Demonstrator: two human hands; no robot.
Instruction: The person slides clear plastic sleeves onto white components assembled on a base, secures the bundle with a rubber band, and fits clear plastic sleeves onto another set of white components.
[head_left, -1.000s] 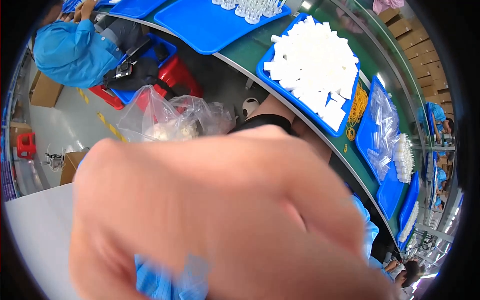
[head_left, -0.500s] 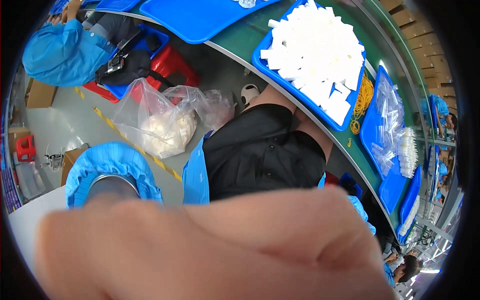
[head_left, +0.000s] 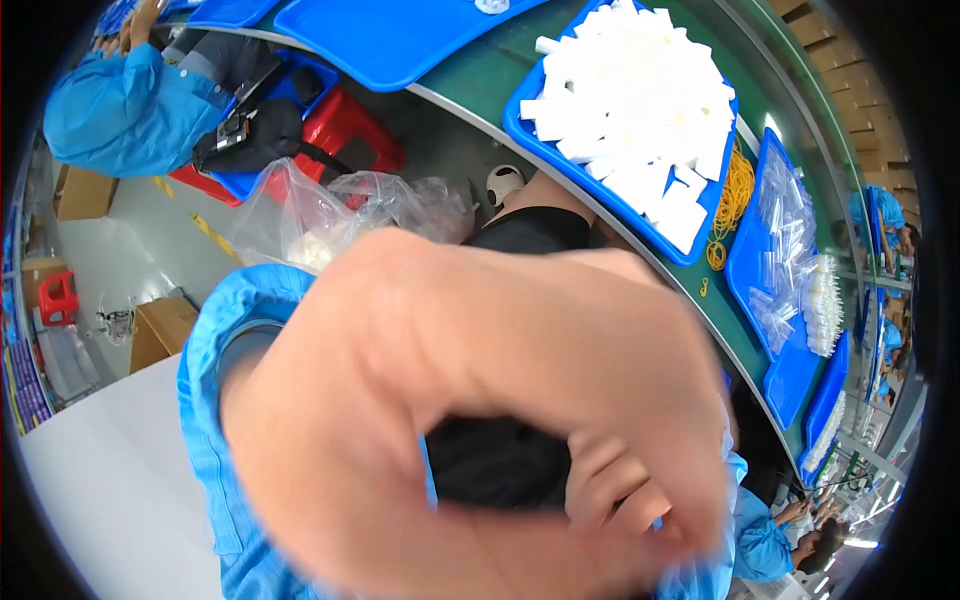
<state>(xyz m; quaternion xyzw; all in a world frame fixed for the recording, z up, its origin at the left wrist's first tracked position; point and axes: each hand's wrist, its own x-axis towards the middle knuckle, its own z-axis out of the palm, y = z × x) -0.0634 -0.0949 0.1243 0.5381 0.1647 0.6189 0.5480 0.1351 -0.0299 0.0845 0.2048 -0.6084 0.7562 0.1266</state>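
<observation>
My left hand (head_left: 370, 370) looms large and blurred in front of the camera, coming out of a blue cuffed sleeve (head_left: 210, 420). Thumb and fingers bend round into a ring, their tips smeared together at the lower right; I cannot tell whether they pinch anything. Through the ring show my black shorts (head_left: 500, 465) and several curled fingers of my right hand (head_left: 605, 480). The rest of that hand is hidden behind the left, so whatever it may grip does not show.
On the green bench (head_left: 480, 85) stands a blue tray (head_left: 525, 135) heaped with white pieces. Yellow rubber bands (head_left: 738, 195) and another blue tray (head_left: 742, 250) of clear plastic parts lie beside it. A clear bag (head_left: 270, 215), red stool (head_left: 350, 125) and seated person (head_left: 125, 110) are at left.
My left hand has risen and turned from a broad shape along the lower edge into a ring shape. My right hand's curled fingers now show through it.
</observation>
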